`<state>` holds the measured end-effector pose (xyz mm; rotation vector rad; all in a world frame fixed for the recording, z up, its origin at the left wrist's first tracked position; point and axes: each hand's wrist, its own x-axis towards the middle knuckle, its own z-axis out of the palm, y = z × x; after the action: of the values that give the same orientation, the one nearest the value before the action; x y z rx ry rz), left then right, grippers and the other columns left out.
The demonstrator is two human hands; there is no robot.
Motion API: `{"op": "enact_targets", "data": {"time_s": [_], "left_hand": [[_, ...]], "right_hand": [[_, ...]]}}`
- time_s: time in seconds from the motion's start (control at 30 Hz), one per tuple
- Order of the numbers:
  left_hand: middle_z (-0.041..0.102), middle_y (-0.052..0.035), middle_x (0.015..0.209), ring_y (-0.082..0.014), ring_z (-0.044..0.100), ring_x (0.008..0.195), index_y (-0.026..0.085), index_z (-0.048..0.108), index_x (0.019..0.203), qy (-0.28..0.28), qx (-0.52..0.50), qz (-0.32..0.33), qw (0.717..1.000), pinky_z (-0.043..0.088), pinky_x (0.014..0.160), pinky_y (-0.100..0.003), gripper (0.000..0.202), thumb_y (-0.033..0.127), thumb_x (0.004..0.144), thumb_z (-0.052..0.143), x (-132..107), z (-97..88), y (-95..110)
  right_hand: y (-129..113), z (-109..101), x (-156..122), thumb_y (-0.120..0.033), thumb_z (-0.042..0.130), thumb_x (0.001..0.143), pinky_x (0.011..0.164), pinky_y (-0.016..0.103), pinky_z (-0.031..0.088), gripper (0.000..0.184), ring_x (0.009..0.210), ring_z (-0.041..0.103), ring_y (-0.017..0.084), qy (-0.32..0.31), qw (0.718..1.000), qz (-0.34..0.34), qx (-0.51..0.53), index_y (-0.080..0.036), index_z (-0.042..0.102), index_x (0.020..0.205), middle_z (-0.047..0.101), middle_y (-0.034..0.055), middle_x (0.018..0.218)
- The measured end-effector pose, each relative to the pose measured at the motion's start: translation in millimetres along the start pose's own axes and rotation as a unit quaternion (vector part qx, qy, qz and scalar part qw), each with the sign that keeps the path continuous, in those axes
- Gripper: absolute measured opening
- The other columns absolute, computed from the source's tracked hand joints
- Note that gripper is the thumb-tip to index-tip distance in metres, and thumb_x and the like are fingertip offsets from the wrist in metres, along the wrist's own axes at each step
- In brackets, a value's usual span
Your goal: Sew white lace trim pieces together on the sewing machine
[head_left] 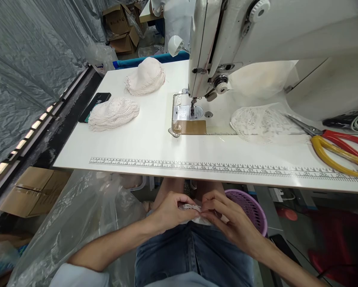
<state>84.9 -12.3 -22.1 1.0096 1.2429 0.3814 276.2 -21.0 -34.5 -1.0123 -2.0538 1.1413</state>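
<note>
A small piece of white lace fabric (202,220) is held over my lap, below the table's front edge. My left hand (174,210) pinches its left side between thumb and fingers. My right hand (222,211) grips the right side, and the fingertips of both hands nearly meet. Fingers cover much of the lace. Above, on the white sewing table (155,145), stands a sewing machine (207,52); its presser foot (192,108) is over the needle plate, with no fabric beneath it.
Lace pieces (115,113) lie stacked at left on a dark phone-like object (99,98), near a cup-shaped stack (149,75). More lace (262,121) and red-and-yellow scissors (334,149) lie at right. A purple basket (250,209) stands below, and clear plastic sheeting (89,215) hangs at left.
</note>
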Motion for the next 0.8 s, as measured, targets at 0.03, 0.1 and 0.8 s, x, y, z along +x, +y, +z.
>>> {"op": "enact_targets", "data": {"time_s": [0.03,0.1,0.8], "left_hand": [[0.061,-0.0034,0.067,-0.0102,0.048,0.062,0.008,0.07,0.078,-0.002,-0.015,-0.01,1.0,0.035,0.056,-0.02,0.029,0.033,0.064,0.071,0.8,0.3,-0.4],[0.06,-0.0029,0.067,-0.0093,0.047,0.06,0.008,0.069,0.079,-0.009,-0.047,-0.032,0.998,0.034,0.055,-0.02,0.032,0.035,0.062,0.073,2.0,0.9,-1.5],[0.057,-0.0016,0.066,-0.0094,0.046,0.06,0.008,0.068,0.078,-0.016,-0.03,-0.048,0.998,0.033,0.054,-0.02,0.03,0.034,0.062,0.073,0.3,1.4,1.5]], "right_hand": [[0.3,-0.5,-0.5,-0.018,0.043,0.092,0.059,0.021,0.041,0.013,0.074,0.055,0.013,0.011,1.0,-0.016,-0.014,-0.02,0.055,0.087,0.054,0.005,0.088],[1.4,-1.4,-1.8,-0.016,0.043,0.091,0.057,0.02,0.04,0.016,0.071,0.054,0.012,0.034,0.998,-0.041,-0.043,-0.02,0.058,0.088,0.053,0.0051,0.088],[3.8,0.4,-2.4,-0.03,0.043,0.093,0.053,0.021,0.038,0.014,0.067,0.053,0.013,-0.019,0.99,0.12,0.077,-0.021,0.053,0.087,0.06,0.0015,0.079]]}}
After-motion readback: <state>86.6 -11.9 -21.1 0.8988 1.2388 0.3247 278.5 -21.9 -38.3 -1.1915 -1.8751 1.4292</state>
